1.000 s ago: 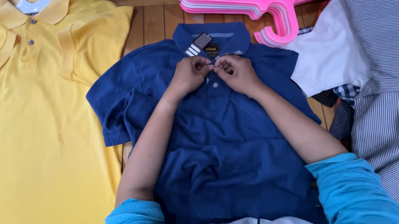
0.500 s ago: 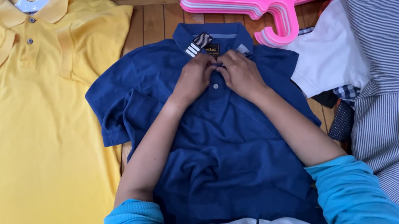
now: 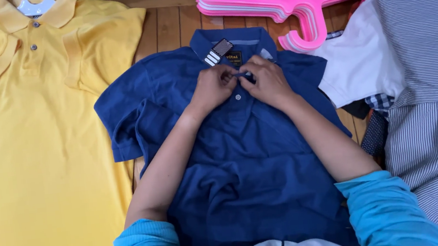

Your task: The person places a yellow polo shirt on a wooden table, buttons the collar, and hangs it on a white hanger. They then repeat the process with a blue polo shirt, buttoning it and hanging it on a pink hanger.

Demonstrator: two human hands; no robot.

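While my left hand [image 3: 216, 87] and right hand [image 3: 266, 80] stayed pressed together at the navy polo shirt [image 3: 246, 180] placket, my fingers kept pinching its top button; buttoning was unfinished.

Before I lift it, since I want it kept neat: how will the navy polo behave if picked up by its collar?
The navy polo would probably go floppy; its cloth already wrinkles lying flat. Likely light. It shouldn't slide much on the wooden table.

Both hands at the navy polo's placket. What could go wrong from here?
1. The left hand and right hand cover the top of the placket on the navy polo, so a button could go in crooked unseen.
2. Its left sleeve is rumpled near the yellow polo; creases may set.
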